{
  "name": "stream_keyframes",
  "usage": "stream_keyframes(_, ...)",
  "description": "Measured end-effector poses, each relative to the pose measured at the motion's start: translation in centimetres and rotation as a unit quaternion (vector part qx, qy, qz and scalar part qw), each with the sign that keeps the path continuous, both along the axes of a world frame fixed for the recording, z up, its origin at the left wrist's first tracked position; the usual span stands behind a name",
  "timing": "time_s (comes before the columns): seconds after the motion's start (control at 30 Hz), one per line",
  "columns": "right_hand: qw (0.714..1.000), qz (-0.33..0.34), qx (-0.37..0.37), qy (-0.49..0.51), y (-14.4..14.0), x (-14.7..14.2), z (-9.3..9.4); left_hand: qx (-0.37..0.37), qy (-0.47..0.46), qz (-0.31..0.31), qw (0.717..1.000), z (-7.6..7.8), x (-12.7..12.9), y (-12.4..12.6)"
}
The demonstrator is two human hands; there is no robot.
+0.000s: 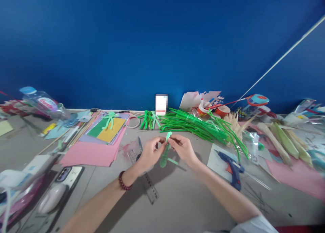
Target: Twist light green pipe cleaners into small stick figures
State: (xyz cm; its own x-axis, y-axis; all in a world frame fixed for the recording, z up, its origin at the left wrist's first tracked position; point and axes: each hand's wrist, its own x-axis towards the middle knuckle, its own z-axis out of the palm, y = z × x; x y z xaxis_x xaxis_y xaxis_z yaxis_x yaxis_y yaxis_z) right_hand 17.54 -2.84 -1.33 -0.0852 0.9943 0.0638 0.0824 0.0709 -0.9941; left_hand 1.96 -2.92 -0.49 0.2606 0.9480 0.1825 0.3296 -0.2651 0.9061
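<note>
Both hands are being kept close together above the desk (177, 206): the left hand (149, 153) and the right hand (183, 148) are pinching the top of a green pipe cleaner figure (165, 153), whose long axis is hanging downward between them.

the grey counter (177, 199) runs along a blue wall. on it lie a stack of pink, green and yellow paper sheets (101, 141), a heap of green pipe cleaners (200, 126), a clear plastic ruler (149, 187), a blue glue gun (232, 167) on a white sheet, a phone in a dark case (66, 173), a tipped clear water bottle (45, 104) and red paper cups (215, 110).
</note>
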Motion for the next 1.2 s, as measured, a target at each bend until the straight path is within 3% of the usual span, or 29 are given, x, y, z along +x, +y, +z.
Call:
stream_keyframes(0.2, 0.996, 0.064, 0.067, 0.001, 0.7, 0.8, 1.0, -0.113, -0.158, -0.073, 0.978, -0.1, -0.3, 0.9)
stream_keyframes(0.37, 0.988, 0.151, -0.004, 0.042, 0.8, 1.3, 1.4, -0.195, -0.199, -0.147, 0.949, 0.2, -0.7, 0.9)
stream_keyframes(0.5, 0.988, 0.148, -0.028, 0.039, 0.8, 1.5, 1.7, -0.240, -0.201, -0.155, 0.937, 0.0, -0.9, 1.1)
stream_keyframes(0.63, 0.996, 0.094, 0.000, 0.005, 1.0, 1.3, 1.2, -0.207, -0.154, -0.093, 0.962, -0.1, -0.8, 1.3)
stream_keyframes(0.73, 0.997, 0.053, 0.019, -0.052, 0.9, 0.9, 0.5, -0.115, -0.053, -0.027, 0.992, 0.0, -0.6, 1.2)
stream_keyframes(0.83, 0.993, 0.017, 0.045, -0.107, 0.7, 0.7, 0.2, -0.034, 0.013, 0.024, 0.999, 0.0, -0.4, 0.8)
stream_keyframes(1.03, 0.964, -0.034, 0.178, -0.192, 0.2, 0.8, 0.9, -0.022, 0.014, 0.003, 1.000, -0.2, -0.4, 0.6)
stream_keyframes(1.2, 0.966, -0.020, 0.180, -0.183, 0.6, 1.4, 1.3, -0.045, -0.019, -0.035, 0.998, -0.1, -0.5, 0.8)
